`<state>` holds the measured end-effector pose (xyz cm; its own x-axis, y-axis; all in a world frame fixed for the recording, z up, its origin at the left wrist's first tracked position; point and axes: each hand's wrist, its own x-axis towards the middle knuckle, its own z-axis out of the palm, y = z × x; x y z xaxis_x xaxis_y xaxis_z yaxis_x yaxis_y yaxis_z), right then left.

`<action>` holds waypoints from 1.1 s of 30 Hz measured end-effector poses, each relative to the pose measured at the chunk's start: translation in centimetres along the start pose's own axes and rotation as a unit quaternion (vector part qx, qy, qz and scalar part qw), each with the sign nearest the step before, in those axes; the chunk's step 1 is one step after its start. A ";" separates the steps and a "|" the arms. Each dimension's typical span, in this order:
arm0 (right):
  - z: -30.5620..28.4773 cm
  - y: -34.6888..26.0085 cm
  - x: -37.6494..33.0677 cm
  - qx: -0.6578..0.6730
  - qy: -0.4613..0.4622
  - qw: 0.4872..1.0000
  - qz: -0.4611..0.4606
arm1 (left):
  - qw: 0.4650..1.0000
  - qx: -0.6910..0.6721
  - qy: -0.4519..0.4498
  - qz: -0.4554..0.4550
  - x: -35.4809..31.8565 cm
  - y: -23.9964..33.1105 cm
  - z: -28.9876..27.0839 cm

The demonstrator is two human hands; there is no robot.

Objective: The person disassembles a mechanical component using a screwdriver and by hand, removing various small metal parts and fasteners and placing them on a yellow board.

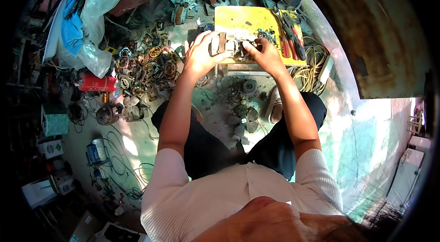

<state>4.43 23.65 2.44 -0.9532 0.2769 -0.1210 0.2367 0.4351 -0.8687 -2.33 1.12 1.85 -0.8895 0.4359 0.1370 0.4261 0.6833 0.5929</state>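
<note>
A small electric motor [224,44], with pale metal ends and a rusty brown band, is over the near edge of a low yellow table [233,17]. My left hand [200,55] wraps round its left end, the thumb lying along the near side. On the other end, my right hand [268,56] grips with thumb and fingers, partly hiding the dark parts there. Pliers with red grips [286,47] and a dark long-handled tool [293,31] lie on the table to the right. Small dark scraps [266,35] are just beyond my right hand.
A heap of motor parts [149,61] covers the floor at left, beside a red bottle-like container [97,82]. Round dark pieces [250,118] lie between my feet. Coiled yellowish cable [314,65] sits right of the table. A rusty metal panel [380,27] stands at far right.
</note>
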 end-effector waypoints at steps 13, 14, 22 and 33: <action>-5.8 -2.6 -0.3 0.327 -0.006 0.944 0.043 | 0.997 0.023 0.043 0.065 0.1 0.6 0.8; -5.2 -2.5 0.4 0.283 0.002 0.959 0.000 | 0.997 0.021 0.041 0.064 0.2 0.5 0.7; -1.9 0.9 2.9 0.168 0.021 0.984 -0.048 | 0.998 -0.006 0.027 0.064 0.6 0.6 0.7; -0.4 2.8 2.9 0.196 0.016 0.980 -0.033 | 0.998 -0.017 0.013 0.055 0.8 0.2 0.6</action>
<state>2.37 26.00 -0.12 -0.9562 0.2887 -0.0487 0.0785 0.0926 -0.9926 -2.88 1.97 1.66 -0.8419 0.4910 0.2237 0.5162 0.6120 0.5992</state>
